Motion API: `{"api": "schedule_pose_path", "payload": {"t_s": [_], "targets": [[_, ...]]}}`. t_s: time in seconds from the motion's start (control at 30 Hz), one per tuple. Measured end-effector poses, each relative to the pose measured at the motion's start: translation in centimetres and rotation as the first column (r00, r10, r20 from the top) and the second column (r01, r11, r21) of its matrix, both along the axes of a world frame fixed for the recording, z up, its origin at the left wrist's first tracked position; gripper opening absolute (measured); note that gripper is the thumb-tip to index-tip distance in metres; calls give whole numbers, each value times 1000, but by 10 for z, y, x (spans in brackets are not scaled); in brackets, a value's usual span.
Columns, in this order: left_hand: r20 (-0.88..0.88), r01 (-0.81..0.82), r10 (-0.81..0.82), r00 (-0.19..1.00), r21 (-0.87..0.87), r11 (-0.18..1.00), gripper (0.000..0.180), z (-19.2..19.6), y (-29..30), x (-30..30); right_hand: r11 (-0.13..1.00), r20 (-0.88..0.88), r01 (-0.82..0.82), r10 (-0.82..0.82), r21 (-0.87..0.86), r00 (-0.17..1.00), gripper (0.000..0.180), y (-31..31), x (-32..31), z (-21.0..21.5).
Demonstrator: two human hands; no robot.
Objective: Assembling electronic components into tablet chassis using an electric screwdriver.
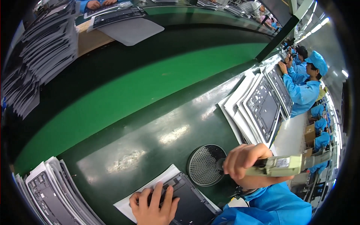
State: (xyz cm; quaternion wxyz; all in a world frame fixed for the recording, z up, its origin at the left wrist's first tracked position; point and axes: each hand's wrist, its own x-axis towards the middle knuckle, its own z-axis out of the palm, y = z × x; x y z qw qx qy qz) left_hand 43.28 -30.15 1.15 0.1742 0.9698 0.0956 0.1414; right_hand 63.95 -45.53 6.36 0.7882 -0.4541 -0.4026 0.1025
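Observation:
My left hand (155, 204) rests with fingers spread on a dark flat panel (191, 204) with cutouts, which looks like a laptop casing part. That panel lies on a white sheet (167, 174). In the fist of my right hand (245, 161) is a pale green electric screwdriver (275, 166), held nearly level. Its dark front end points left at a round dish (204, 167) with a grid of small holes, seemingly a screw tray. Dark bits gather at the dish's upper right; whether the screwdriver tip touches it, I cannot tell.
Similar panels with white sheets are stacked at the lower left (47, 195) and at the right (262, 107). A tall leaning pile of sheets (50, 48) stands at the far left. Beyond a green belt (157, 80), a person's hands (101, 3) work. Blue-clad co-workers (303, 88) sit at right.

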Motion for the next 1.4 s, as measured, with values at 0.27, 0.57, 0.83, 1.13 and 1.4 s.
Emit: {"api": "schedule_pose_path", "payload": {"t_s": [0.27, 0.57, 0.83, 1.13, 1.4], "targets": [[22, -22, 21, 1000, 39, 999, 38, -5, -2, 3, 998, 11, 14, -15, 66, 1000, 109, 17, 1, -29], [35, -23, 21, 999, 49, 999, 34, -5, 0, 4, 1000, -68, 6, -4, 29, 998, 115, 18, -2, -36], [46, -33, 30, 998, 57, 998, 34, -5, -2, 1, 996, -4, 69, -70, -55, 998, 103, 18, -8, -34], [60, -6, 1, 998, 77, 997, 39, -15, -3, 3, 990, -109, -139, 137, -11, 985, 72, 31, -37, 11], [79, -41, 39, 996, 21, 999, 36, -5, -2, 2, 993, -7, -115, 115, 31, 993, 70, 60, -55, -31]]}}
